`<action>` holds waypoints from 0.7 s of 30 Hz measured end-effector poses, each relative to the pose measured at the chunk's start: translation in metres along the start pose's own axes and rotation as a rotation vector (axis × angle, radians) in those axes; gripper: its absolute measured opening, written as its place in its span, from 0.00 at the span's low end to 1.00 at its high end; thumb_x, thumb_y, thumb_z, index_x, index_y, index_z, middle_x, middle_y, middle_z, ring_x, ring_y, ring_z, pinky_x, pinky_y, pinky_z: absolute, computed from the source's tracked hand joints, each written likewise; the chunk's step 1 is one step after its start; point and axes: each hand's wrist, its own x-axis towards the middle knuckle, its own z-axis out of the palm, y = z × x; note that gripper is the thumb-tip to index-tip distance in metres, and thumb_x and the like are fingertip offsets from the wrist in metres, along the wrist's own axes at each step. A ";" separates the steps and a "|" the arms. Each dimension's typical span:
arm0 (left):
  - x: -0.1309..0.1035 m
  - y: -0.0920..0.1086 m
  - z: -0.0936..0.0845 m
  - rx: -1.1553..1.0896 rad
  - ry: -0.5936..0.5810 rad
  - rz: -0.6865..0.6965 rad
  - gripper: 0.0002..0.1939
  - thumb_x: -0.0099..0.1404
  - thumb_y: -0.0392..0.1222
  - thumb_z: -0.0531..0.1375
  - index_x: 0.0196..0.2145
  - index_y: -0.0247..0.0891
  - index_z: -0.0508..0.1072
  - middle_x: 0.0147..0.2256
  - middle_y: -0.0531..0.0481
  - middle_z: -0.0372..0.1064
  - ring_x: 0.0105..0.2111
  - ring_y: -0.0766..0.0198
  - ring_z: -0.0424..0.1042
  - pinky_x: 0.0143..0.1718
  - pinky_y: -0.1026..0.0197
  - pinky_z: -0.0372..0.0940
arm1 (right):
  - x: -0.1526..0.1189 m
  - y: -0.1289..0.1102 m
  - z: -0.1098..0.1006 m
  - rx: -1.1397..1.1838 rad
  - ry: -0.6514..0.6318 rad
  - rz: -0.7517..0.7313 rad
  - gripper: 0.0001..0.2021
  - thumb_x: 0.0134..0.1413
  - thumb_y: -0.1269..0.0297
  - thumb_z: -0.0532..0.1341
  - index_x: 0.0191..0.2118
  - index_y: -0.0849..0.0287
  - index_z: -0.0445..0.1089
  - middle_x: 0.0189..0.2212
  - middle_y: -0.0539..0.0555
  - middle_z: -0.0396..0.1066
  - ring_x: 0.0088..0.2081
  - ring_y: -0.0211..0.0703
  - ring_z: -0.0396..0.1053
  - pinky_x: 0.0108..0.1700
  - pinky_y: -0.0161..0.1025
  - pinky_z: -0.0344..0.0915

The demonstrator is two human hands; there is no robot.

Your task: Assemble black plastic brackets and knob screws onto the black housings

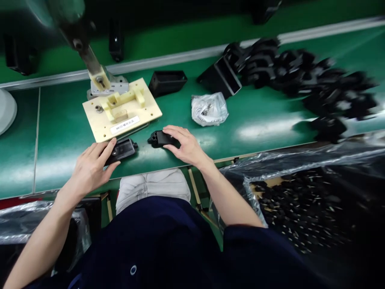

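Note:
My left hand [96,162] grips a black plastic housing [123,149] between thumb and fingers, its hollow side facing up, at the front corner of a cream fixture board [120,110]. A second black plastic part [159,139], with a rounded nose pointing left, is held by my right hand [185,144] from its right end. Both parts are low over the green bench, close together but apart. The undersides and the fingertips behind the parts are partly hidden.
A metal press arm [93,64] stands behind the board. Black open boxes [167,82] and a plastic bag of small metal pieces [209,109] lie farther back. Black parts [270,66] heap at right. A lined bin [300,208] of dark parts stands below right.

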 end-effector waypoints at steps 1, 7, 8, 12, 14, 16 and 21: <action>-0.001 -0.001 0.005 -0.001 0.046 -0.002 0.30 0.67 0.41 0.58 0.63 0.35 0.54 0.44 0.37 0.71 0.40 0.50 0.72 0.39 0.52 0.68 | 0.000 0.002 -0.004 -0.003 0.000 0.033 0.18 0.59 0.63 0.60 0.55 0.58 0.66 0.54 0.60 0.67 0.56 0.52 0.65 0.56 0.53 0.64; 0.005 0.001 0.024 0.030 0.208 0.045 0.23 0.65 0.40 0.61 0.56 0.31 0.63 0.42 0.37 0.71 0.40 0.50 0.72 0.39 0.53 0.68 | -0.009 0.006 -0.011 0.067 -0.026 0.186 0.26 0.57 0.57 0.63 0.60 0.54 0.61 0.58 0.59 0.62 0.59 0.53 0.61 0.60 0.54 0.62; 0.004 0.001 0.025 0.025 0.211 0.052 0.23 0.65 0.40 0.61 0.55 0.30 0.63 0.42 0.36 0.71 0.40 0.50 0.72 0.39 0.53 0.68 | -0.011 0.006 -0.009 0.075 -0.009 0.197 0.27 0.56 0.57 0.63 0.61 0.54 0.60 0.58 0.59 0.61 0.59 0.53 0.61 0.61 0.54 0.61; -0.002 -0.002 0.026 -0.061 0.252 0.040 0.27 0.63 0.39 0.63 0.58 0.32 0.61 0.45 0.34 0.70 0.43 0.48 0.72 0.41 0.51 0.69 | -0.018 0.006 -0.001 0.067 0.057 0.233 0.29 0.57 0.54 0.62 0.61 0.55 0.58 0.58 0.60 0.60 0.59 0.54 0.61 0.61 0.53 0.61; -0.005 -0.003 0.028 -0.109 0.285 0.011 0.30 0.63 0.39 0.63 0.60 0.33 0.60 0.46 0.32 0.69 0.44 0.46 0.71 0.42 0.49 0.69 | -0.019 0.007 0.003 0.041 0.067 0.238 0.30 0.57 0.52 0.61 0.62 0.56 0.57 0.59 0.61 0.60 0.59 0.54 0.61 0.61 0.54 0.61; -0.006 -0.004 0.027 -0.145 0.308 -0.027 0.31 0.63 0.38 0.63 0.61 0.34 0.59 0.47 0.31 0.68 0.46 0.44 0.71 0.42 0.46 0.70 | -0.018 0.008 0.006 0.010 0.071 0.234 0.31 0.58 0.50 0.60 0.63 0.57 0.56 0.59 0.63 0.59 0.60 0.55 0.60 0.61 0.55 0.61; -0.010 0.013 0.002 -0.329 0.496 -0.101 0.32 0.63 0.33 0.61 0.63 0.44 0.59 0.52 0.37 0.67 0.51 0.47 0.70 0.46 0.47 0.70 | -0.011 -0.014 -0.002 -0.043 0.158 0.171 0.35 0.62 0.44 0.54 0.68 0.56 0.46 0.65 0.61 0.50 0.66 0.58 0.49 0.65 0.59 0.54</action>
